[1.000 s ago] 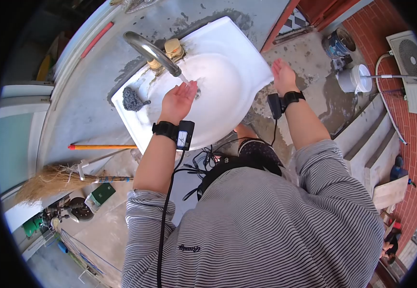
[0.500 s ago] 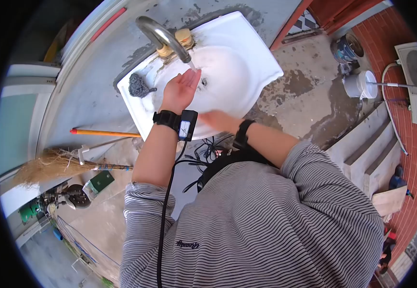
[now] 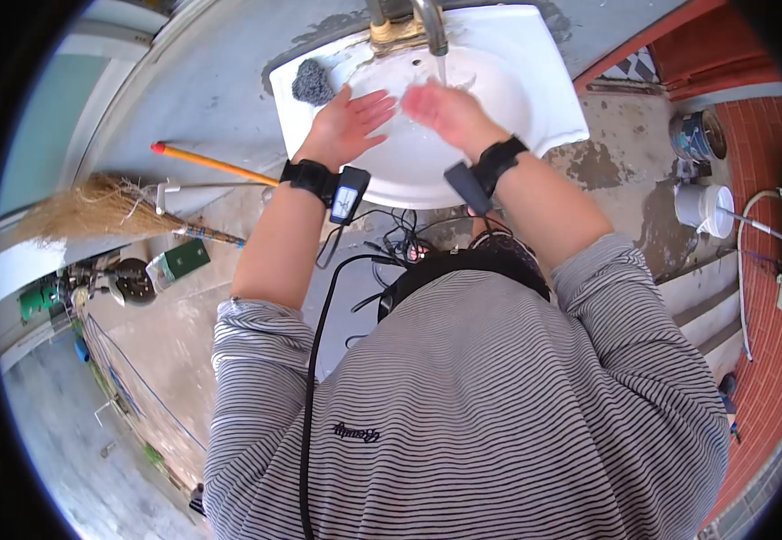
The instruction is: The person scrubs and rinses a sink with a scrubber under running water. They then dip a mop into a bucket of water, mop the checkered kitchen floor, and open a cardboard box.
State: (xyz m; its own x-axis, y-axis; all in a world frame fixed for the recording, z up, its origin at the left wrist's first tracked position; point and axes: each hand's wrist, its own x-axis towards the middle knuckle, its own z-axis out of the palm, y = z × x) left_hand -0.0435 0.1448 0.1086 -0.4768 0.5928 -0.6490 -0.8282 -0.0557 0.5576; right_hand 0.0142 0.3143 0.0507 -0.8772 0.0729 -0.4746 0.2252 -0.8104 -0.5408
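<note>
Water runs from the metal faucet point(image 3: 432, 27) into the white sink point(image 3: 548, 81). My left hand point(image 3: 350, 126) is over the sink's left part, palm up with its fingers spread, holding nothing. Close to the stream, on its near side, is my right hand point(image 3: 445, 112); it is slightly blurred, its fingers are extended and nothing is in it. A small gap separates the two hands. A dark grey scrubber point(image 3: 312, 83) lies on the sink's left rim, just above my left hand.
A straw broom point(image 3: 103, 211) and an orange pole point(image 3: 215, 164) are at the left. A white bucket point(image 3: 704, 210) and a dark paint bucket point(image 3: 697, 137) stand at the right, near steps point(image 3: 706, 297). Black cables point(image 3: 400, 243) hang below the sink.
The view has shifted, so the sink appears higher and further right. My right hand, first out to the right and then near the front rim, is now by the water. My left hand has left the stream.
</note>
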